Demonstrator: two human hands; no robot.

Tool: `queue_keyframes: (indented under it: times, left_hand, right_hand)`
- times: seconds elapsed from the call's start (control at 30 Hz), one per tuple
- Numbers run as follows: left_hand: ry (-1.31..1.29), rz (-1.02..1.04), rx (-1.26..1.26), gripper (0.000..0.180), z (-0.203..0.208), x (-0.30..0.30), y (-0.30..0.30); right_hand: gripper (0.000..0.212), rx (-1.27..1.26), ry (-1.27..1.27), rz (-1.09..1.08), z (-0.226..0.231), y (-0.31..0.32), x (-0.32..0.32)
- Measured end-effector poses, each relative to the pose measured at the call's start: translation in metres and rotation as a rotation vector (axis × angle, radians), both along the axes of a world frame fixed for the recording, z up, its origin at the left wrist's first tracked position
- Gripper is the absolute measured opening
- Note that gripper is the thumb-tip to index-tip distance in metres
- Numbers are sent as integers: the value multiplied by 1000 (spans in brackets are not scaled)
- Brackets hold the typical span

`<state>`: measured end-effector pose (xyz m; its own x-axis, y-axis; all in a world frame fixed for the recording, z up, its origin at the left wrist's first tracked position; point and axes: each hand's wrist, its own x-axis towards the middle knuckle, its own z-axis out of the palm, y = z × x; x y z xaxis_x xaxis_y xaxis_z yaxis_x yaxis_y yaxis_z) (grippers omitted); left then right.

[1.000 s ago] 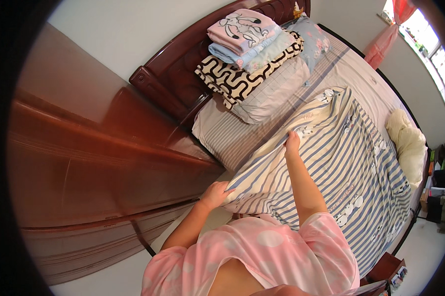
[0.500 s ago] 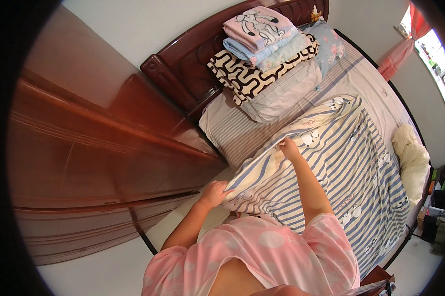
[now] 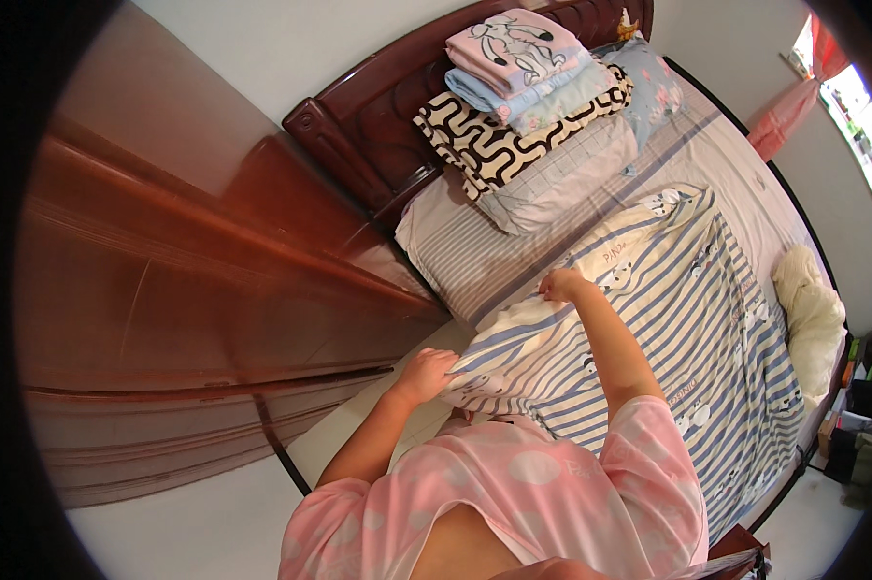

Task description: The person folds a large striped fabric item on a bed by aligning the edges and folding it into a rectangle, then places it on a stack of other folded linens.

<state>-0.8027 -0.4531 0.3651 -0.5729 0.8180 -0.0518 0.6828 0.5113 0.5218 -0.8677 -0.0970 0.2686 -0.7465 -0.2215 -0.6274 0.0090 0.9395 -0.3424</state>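
Note:
A cream and blue striped quilt cover (image 3: pixel 648 338) with white cartoon animals lies spread over the near half of the bed. My left hand (image 3: pixel 426 375) is closed on its near left corner, beyond the mattress edge. Farther along the same edge, my right hand (image 3: pixel 559 285) pinches the cloth between thumb and fingers. Between the two hands the edge is stretched and slightly lifted, with folds hanging toward my body. The far part of the cover lies on the striped bed sheet (image 3: pixel 474 256).
Folded bedding (image 3: pixel 523 126) is stacked near the dark wooden headboard (image 3: pixel 358 116), beside a floral pillow (image 3: pixel 653 82). A cream bundle of cloth (image 3: pixel 808 309) lies at the bed's right edge. A tall brown wardrobe (image 3: pixel 194 290) stands close on my left.
My right hand has shifted slightly left along the cover's edge, and my left hand has risen a little. The edge between them sags into looser folds. Both hands keep hold.

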Motion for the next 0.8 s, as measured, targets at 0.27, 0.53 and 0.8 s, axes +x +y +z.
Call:
queue_keyframes:
  times: [0.27, 0.53, 0.8]
  left_hand:
    - [-41, 30, -128, 20, 13, -1, 5]
    - [-89, 16, -58, 18, 3, 8, 0]
    - [-88, -68, -28, 23, 0, 12, 19]
  right_hand:
    - [19, -334, 134, -26, -43, 3, 11]
    - [2, -386, 468, -87, -2, 8, -11]
    - [5, -618, 708, -388, -26, -5, -46]
